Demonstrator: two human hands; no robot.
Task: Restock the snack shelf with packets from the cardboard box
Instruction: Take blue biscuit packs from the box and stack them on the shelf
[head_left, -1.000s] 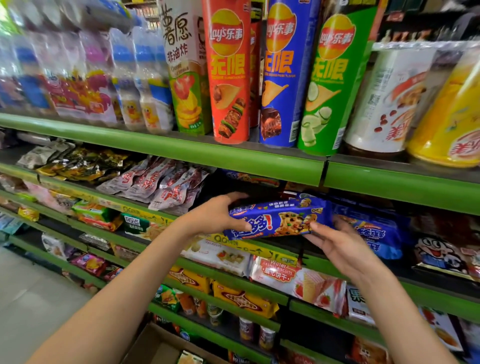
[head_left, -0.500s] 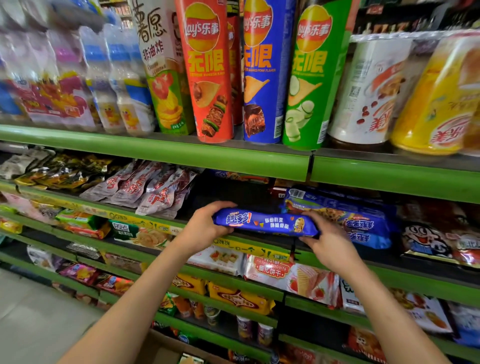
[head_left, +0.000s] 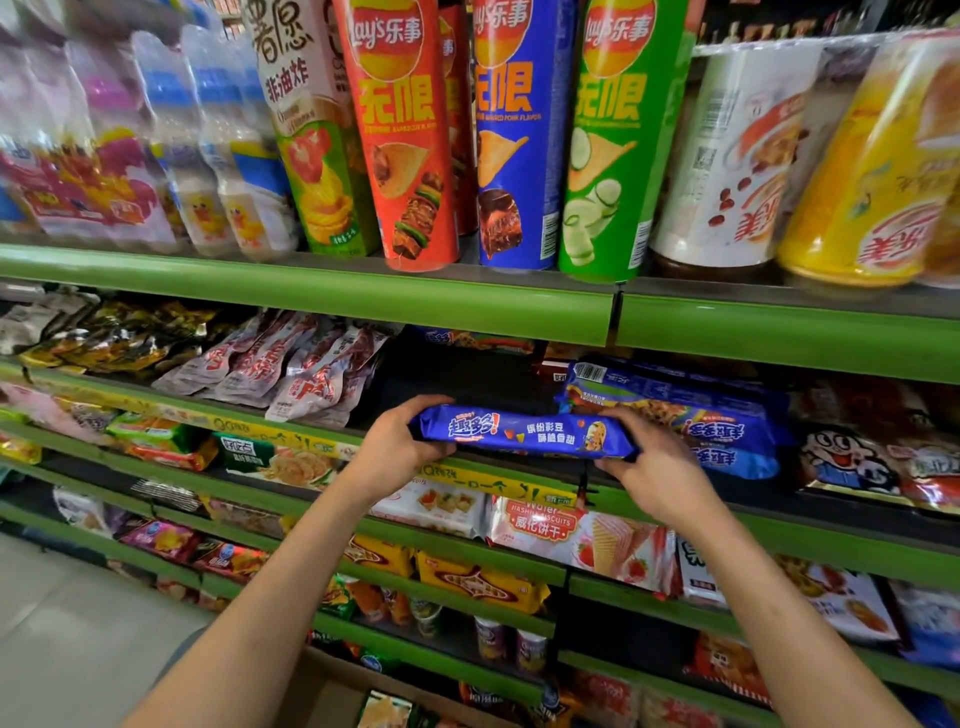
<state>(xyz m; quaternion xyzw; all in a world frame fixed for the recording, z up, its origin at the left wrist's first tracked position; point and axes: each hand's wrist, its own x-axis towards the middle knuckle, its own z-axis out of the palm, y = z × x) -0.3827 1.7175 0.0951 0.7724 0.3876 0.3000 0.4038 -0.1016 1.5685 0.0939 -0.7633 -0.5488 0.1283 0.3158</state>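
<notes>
Blue packet (head_left: 524, 434) held level at the shelf (head_left: 467, 470) edge — both hands on it.

Left hand (head_left: 392, 449) curled round the packet's left end, right hand (head_left: 657, 467) gripping the right end, thumb on top. Packet lengthwise along the green lip, in front of a dark gap, just left of stacked blue packets (head_left: 691, 415) of the same kind. Cardboard box (head_left: 332, 696) low down — partly seen between the forearms, below the bottom shelf.
</notes>
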